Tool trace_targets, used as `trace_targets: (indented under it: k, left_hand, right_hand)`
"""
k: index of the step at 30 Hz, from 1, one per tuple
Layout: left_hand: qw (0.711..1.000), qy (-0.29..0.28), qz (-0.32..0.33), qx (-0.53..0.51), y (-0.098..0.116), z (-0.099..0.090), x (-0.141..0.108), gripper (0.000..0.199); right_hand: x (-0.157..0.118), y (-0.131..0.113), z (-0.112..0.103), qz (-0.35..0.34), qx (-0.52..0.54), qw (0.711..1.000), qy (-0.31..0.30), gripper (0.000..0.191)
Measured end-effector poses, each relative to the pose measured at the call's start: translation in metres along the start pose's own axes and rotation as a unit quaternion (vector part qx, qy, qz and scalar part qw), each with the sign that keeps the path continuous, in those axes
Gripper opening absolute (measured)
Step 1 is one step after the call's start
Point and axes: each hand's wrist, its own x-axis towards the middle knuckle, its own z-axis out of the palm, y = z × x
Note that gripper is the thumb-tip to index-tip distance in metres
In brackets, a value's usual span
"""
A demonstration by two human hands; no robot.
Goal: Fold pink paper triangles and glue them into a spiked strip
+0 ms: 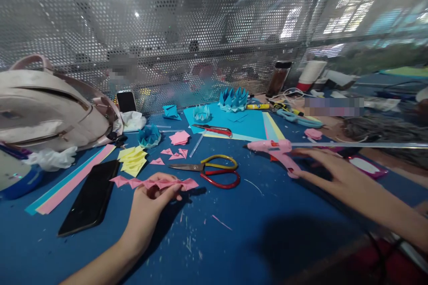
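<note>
A zigzag strip of folded pink paper (189,184) is pinched in my left hand (150,202), above the blue table. To the right, my right hand (329,171) reaches to a pink glue gun (277,148), its thumb and fingertips at the handle and a wide gap between them. A long clear glue stick (361,145) juts from the back of the gun. Scissors (200,167) with one yellow and one red handle lie between my hands. Beyond my left hand are small folded pink triangles (176,156), pink paper pieces (179,137) and yellow paper pieces (133,160).
Left are a black phone (88,198), paper strips (73,178) and a pale backpack (43,102). Blue sheets (254,127), a red cutter (214,130) and blue folded-paper crowns (233,100) lie farther back. A perforated metal screen (167,31) stands behind the table.
</note>
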Motion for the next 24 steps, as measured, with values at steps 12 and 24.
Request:
trace_targets:
  k: [12,24]
  left_hand:
    - [0.997,0.062,0.035,-0.010,0.010,-0.008,-0.005,0.015]
    - [0.999,0.049,-0.019,-0.001,0.008,-0.014,-0.003,0.016]
  right_hand:
    - [0.053,-0.055,0.012,-0.013,0.190,0.977,-0.093,0.045]
    - [0.050,-0.130,0.044,-0.160,0.284,0.911,-0.253,0.047]
